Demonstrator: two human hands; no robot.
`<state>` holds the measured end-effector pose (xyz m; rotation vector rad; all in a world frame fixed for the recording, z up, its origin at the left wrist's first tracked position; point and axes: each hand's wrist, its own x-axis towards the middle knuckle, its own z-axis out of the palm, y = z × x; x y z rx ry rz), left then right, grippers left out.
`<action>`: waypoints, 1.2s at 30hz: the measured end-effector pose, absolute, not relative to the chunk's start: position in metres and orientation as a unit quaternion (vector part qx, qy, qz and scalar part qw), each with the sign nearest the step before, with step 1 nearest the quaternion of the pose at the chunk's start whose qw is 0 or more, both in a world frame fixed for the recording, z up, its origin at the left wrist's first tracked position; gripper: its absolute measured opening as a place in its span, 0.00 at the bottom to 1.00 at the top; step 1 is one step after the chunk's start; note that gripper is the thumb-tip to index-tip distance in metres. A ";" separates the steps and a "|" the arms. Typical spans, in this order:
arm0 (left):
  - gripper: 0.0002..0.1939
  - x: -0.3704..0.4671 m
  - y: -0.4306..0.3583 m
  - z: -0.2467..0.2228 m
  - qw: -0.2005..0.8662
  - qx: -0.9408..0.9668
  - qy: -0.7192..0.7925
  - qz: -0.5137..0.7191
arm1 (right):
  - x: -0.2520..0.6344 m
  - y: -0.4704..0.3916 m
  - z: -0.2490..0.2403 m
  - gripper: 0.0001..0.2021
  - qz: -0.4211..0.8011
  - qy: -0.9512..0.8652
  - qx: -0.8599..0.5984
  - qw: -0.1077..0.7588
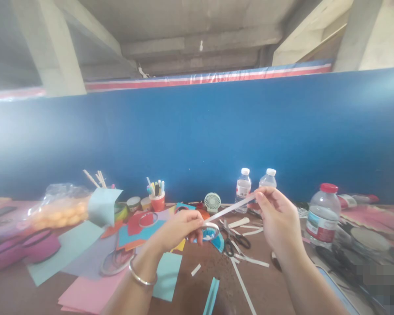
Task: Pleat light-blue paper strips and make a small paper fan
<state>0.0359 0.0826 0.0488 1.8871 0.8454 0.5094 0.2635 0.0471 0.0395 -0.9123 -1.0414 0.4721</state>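
Note:
In the head view, my left hand [183, 228] is closed on a narrow roll of white tape [210, 225], its fingers at the ring's left side. A straight strip of tape [230, 208] stretches from the roll up to my right hand [277, 216], which pinches the far end between thumb and fingers. Both hands are above the brown table. Below and between them lie black-handled scissors [230, 239] among several loose white strips [243, 280]. A folded blue paper strip [211, 296] rests near the front edge.
Coloured paper sheets [88, 286] cover the left side, with another tape roll [116, 264] on them. A pen cup [157, 202], a small fan [212, 202] and water bottles [243, 191] stand along the blue partition [197, 140]. A red-capped bottle [323, 216] is at right.

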 end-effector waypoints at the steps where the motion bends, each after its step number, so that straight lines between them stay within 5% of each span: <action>1: 0.15 0.036 0.082 0.050 0.473 0.778 0.352 0.217 | 0.264 0.047 0.040 0.12 0.210 -0.475 -0.413 0.748; 11: 0.15 0.037 0.069 0.053 0.326 0.802 0.451 0.217 | 0.271 0.043 0.047 0.18 0.089 -0.452 -0.442 0.769; 16: 0.12 0.039 0.065 0.056 0.291 0.827 0.440 0.193 | 0.248 0.032 0.048 0.10 -0.066 -0.710 -0.408 0.570; 22: 0.14 0.039 0.062 0.063 0.232 0.856 0.417 0.198 | 0.213 0.038 0.035 0.16 0.096 -0.822 -0.412 0.381; 29: 0.20 0.033 0.064 0.061 0.215 0.848 0.454 0.168 | 0.215 0.043 0.026 0.12 0.095 -0.804 -0.445 0.382; 36: 0.15 0.036 0.063 0.061 0.241 0.840 0.452 0.180 | 0.212 0.035 0.032 0.06 0.102 -0.783 -0.460 0.407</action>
